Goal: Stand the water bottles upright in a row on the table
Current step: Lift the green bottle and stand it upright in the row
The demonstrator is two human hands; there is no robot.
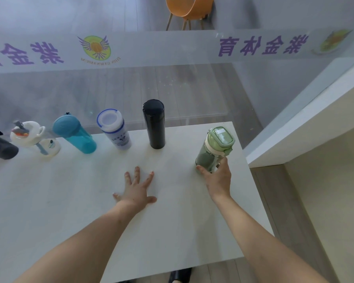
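Several bottles stand upright in a row along the far edge of the white table [70,201]: a dark grey bottle [0,147] at the far left, a white bottle [34,139] with a handle, a teal bottle [75,134], a white bottle with a blue rim [114,129] and a tall black flask [154,124]. At the right end stands a green bottle [214,150], near the table's right edge. My right hand [218,178] wraps its lower part. My left hand [136,190] lies flat on the table with fingers spread, holding nothing.
A glass wall with purple lettering runs just behind the table's far edge. A white ledge [305,119] rises to the right of the table. An orange chair [189,9] stands beyond the glass. A dark shoe shows under the table's near edge.
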